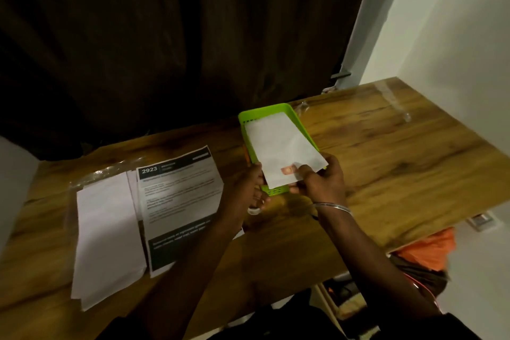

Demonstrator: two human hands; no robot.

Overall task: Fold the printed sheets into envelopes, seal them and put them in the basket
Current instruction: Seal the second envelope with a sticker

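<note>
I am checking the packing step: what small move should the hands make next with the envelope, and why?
Probably lower and release it: the left hand and right hand hold the envelope, a red sticker on it, just over the green basket.

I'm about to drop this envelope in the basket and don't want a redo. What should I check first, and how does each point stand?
1. Envelope over the green basket: ok, it lies above the opening.
2. Seal: a reddish sticker shows at its near end; whether it holds, cannot tell.
3. Grip: left hand and right hand both hold the near end: ok.
4. Room in the basket: cannot tell, the envelope hides the inside.
5. Next printed sheets lie on the table at left: ok.
</note>
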